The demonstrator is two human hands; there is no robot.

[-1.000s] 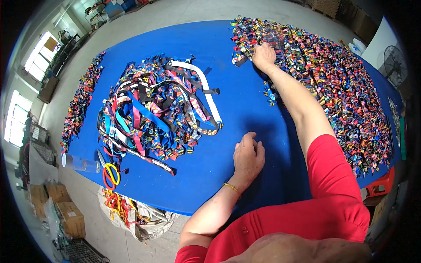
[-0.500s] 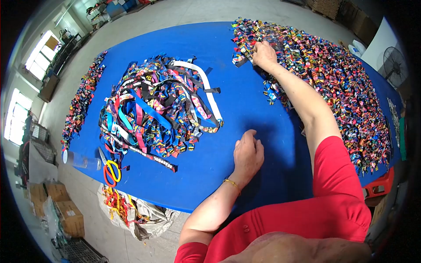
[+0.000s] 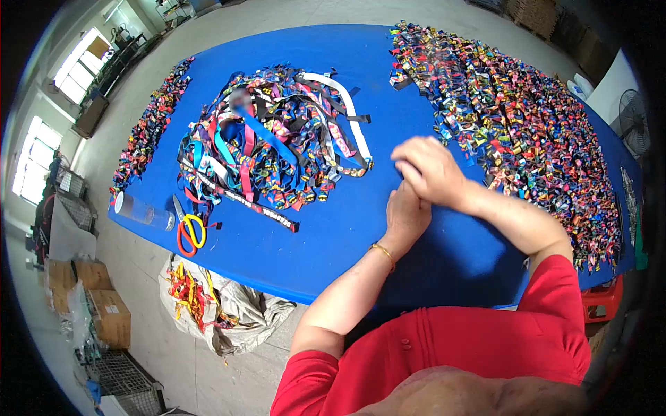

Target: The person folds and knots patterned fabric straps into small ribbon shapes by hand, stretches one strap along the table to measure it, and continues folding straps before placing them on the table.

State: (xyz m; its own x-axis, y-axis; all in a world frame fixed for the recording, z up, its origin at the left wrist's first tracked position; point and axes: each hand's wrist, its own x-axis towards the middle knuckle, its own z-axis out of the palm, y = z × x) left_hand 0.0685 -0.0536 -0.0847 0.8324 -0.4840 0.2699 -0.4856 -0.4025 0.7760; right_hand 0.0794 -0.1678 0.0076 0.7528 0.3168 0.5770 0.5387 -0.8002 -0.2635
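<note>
My left hand [image 3: 408, 218] and my right hand [image 3: 436, 173] meet above the blue tabletop [image 3: 333, 270], with the right one over the fingertips of the left. Both look closed. Whatever lies between the fingers is hidden or too small to name. To their left is a loose heap of printed straps [image 3: 267, 149], several colours tangled together, with a white strap [image 3: 354, 114] curving along its right edge. On the right, a wide spread of small folded ribbon pieces [image 3: 534, 139] covers the table.
Scissors with red and yellow handles [image 3: 192, 236] lie at the table's left front edge beside a clear plastic cylinder [image 3: 144, 211]. A narrow row of ribbon pieces [image 3: 152, 132] runs along the far left. Below the edge, a pale sack [image 3: 239, 315] holds red and yellow scraps.
My right hand has come back from the ribbon pieces on the right to meet my left hand. The whole view has shifted slightly.
</note>
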